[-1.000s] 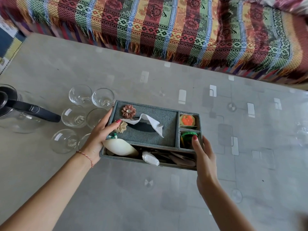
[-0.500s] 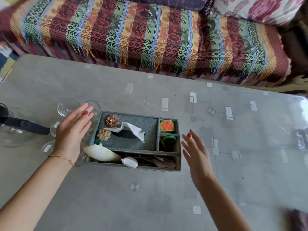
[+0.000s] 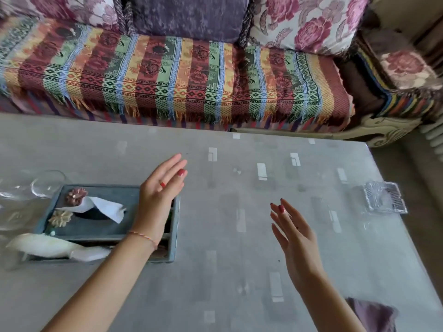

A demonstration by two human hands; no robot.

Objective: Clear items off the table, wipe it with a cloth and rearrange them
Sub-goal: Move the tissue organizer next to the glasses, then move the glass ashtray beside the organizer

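At the far left edge we note clear drinking glasses [image 3: 46, 185] on the grey table [image 3: 227, 236], blurred, touching or just beside the left end of the grey organiser box [image 3: 103, 226]. The box sits at the near left of the table. Its top carries two fabric flowers [image 3: 75, 195] and a white tissue [image 3: 105, 208] sticking up out of the slot; a pale elongated object [image 3: 45, 245] lies in its near compartment.

The left hand [image 3: 160, 190] is above the right end of the box, fingers straight and loosely spread, holding nothing; we cannot tell whether it touches the box. A thin cord bracelet [image 3: 143, 237] circles that wrist.

Right of centre, the right hand [image 3: 293, 232] is above bare table, fingers extended and spread, holding nothing.

Further right, near the table's right edge, sits a clear glass ashtray [image 3: 384, 197], well apart from both hands. At the near right corner we see part of a purple cloth [image 3: 374, 315].

Beyond the far table edge runs a sofa with a striped patterned throw [image 3: 167, 75] and floral cushions [image 3: 304, 22].
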